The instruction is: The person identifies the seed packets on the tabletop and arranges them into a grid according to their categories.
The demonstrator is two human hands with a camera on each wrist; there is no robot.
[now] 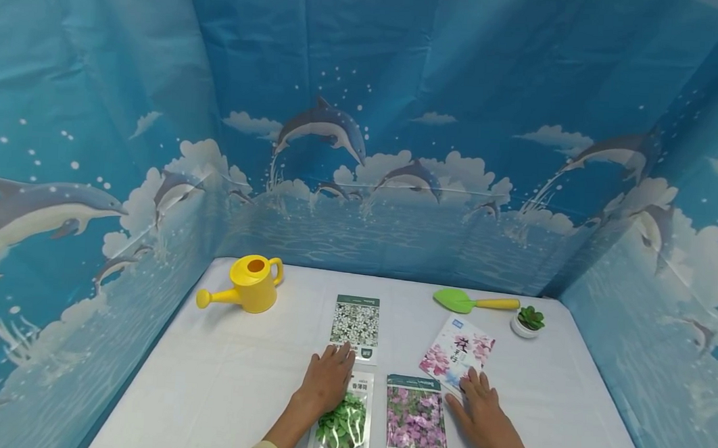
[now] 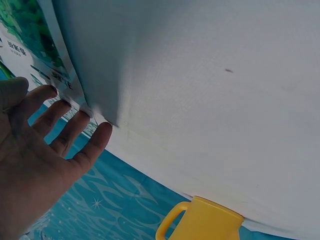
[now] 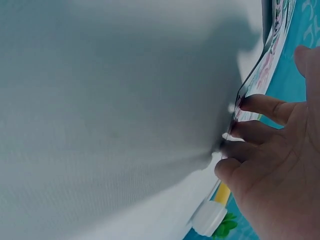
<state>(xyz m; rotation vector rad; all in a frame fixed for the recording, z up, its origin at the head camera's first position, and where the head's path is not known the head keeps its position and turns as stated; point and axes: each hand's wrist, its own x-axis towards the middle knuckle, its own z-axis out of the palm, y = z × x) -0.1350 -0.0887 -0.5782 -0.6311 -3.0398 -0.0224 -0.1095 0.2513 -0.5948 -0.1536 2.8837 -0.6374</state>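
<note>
My left hand [image 1: 328, 379] lies with extended fingers over the top of a seed packet with green leaves [image 1: 342, 423]. Its fingertips reach the lower edge of a seed packet with white flowers [image 1: 355, 324]. Fingertips of my right hand [image 1: 482, 413] touch the lower right part of a tilted white packet with pink blossoms [image 1: 455, 345]; the thumb is spread to the side. Between the hands lies a seed packet with purple-pink flowers [image 1: 417, 420]. In the right wrist view, slightly bent fingers [image 3: 257, 132] meet the blossom packet's edge [image 3: 265, 70].
A yellow watering can [image 1: 257, 290] stands at the back left of the white table [image 1: 204, 378]. At the back right lie a green trowel with a yellow handle [image 1: 455, 299] and a small potted succulent [image 1: 528, 322]. A blue dolphin-print curtain [image 1: 358, 231] encloses the back and sides.
</note>
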